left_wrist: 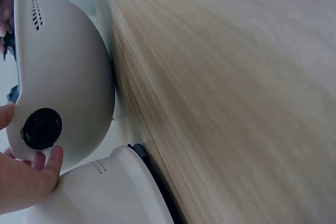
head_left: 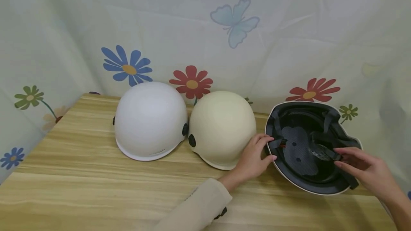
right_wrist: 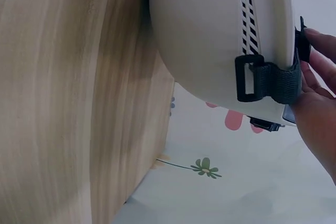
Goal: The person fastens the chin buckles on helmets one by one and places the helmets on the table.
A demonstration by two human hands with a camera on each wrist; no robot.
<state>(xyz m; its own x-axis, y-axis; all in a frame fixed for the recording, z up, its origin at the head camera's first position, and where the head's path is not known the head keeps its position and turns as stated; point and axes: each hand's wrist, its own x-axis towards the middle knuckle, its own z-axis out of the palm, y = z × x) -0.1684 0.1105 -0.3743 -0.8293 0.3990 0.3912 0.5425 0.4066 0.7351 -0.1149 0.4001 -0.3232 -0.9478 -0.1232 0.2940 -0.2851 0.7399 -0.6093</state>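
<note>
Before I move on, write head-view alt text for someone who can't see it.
A person's left grip holds an upturned helmet by its rim while the right grip pinches its black strap. To the left, a white helmet and a cream helmet sit dome up on a wooden table, with a flowered cloth behind them.
</note>
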